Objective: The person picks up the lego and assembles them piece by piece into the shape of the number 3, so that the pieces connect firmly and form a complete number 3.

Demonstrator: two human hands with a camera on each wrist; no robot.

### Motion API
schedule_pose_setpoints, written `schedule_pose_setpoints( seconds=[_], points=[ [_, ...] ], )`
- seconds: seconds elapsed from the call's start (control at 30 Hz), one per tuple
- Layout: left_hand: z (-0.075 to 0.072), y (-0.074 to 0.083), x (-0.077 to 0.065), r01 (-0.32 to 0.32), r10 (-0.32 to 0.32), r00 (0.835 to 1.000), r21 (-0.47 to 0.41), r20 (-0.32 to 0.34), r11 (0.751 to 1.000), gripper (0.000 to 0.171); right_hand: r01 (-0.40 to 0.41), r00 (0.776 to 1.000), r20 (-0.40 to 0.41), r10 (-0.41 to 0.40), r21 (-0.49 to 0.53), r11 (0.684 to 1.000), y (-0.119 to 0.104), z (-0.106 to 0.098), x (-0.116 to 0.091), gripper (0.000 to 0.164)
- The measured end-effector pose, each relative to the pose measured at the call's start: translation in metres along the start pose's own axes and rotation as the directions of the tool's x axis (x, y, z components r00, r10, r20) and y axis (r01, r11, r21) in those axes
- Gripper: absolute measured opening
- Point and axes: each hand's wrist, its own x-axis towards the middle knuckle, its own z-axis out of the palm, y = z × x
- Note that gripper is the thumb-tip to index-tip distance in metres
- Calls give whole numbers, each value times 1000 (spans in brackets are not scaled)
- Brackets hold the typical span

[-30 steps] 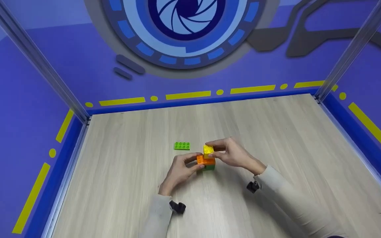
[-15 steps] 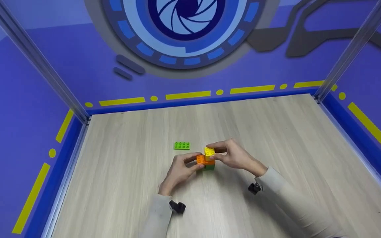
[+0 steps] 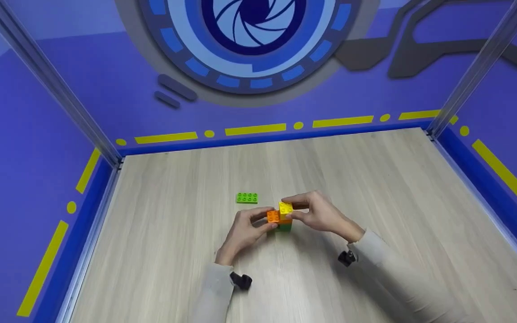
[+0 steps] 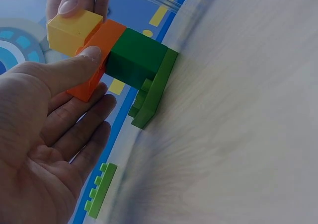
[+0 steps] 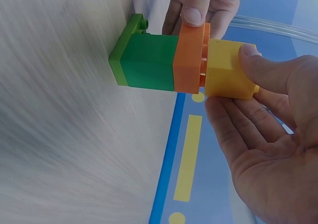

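My left hand (image 3: 246, 229) pinches an orange brick (image 4: 110, 34) between thumb and fingers. That brick sits on a dark green brick (image 5: 150, 61), which stands on a flat light green plate brick (image 4: 158, 92) on the table. In my right hand (image 3: 323, 213) is a yellow brick (image 5: 230, 69), gripped by thumb and fingertips. It is over the right half of the orange brick, and the orange studs show between the two in the right wrist view. In the head view the orange brick's left studs are uncovered, while the lower plate is mostly hidden.
Behind my left hand lies another light green plate brick (image 3: 247, 198), studs up. The wood-grain table (image 3: 173, 215) is bounded by blue printed walls (image 3: 240, 112) at the back and sides, with metal posts (image 3: 478, 72) at the corners.
My right hand has brought the yellow brick slightly right and toward me, over the orange brick's right end. My left hand and the stack have stayed in place.
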Motion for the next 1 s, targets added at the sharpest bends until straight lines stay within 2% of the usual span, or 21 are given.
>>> schedule_pose_setpoints(
  seconds=[0.4, 0.6, 1.0],
  points=[
    [1, 1, -1, 22, -22, 1000, -17, -1, 1000, 48, 19, 1000, -14, -19, -31, 999, 2, 2, -2, 39],
    [1, 1, 1, 12, -12, 1000, -13, -2, 1000, 48, 41, 999, -23, -42, -50, 998, 2, 2, -2, 38],
    [1, 1, 1, 23, -23, 1000, -21, 4, 1000, 48, 27, 999, -21, -28, -70, 997, 2, 4, -2, 39]
  ],
)
